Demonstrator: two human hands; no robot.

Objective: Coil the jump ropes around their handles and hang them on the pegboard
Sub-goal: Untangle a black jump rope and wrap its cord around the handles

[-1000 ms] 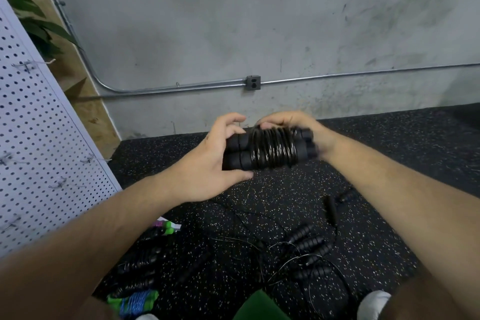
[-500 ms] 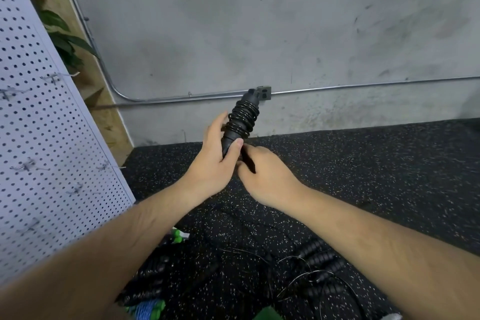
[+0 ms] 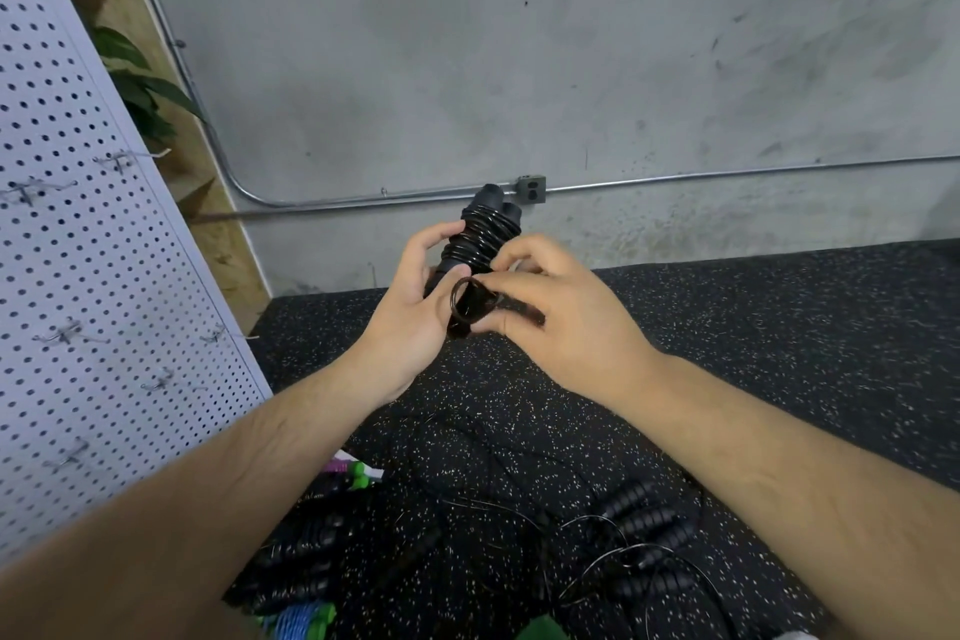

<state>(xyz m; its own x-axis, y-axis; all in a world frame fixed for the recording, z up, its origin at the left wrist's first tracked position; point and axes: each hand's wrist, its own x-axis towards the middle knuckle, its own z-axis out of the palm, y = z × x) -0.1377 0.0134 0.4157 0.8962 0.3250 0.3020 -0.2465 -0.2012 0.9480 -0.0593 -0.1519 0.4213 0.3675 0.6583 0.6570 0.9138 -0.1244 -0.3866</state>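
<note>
A black jump rope (image 3: 480, 237) is coiled tight round its two handles, held upright and tilted away from me. My left hand (image 3: 415, 312) grips the lower end of the handles. My right hand (image 3: 550, 317) pinches a small loop (image 3: 467, 301) of the rope's end just below the coil. A white pegboard (image 3: 93, 244) with several bare wire hooks stands on the left.
More black jump ropes (image 3: 639, 535) lie tangled on the speckled black floor below my arms, with other black handles (image 3: 301, 561) and a green and blue rope (image 3: 301, 626) near the pegboard's foot. A grey concrete wall with a conduit pipe (image 3: 675, 179) is ahead.
The bundle went from lying level between both hands to standing upright in my left hand. My right hand moved below the coil and now pinches a loop of rope.
</note>
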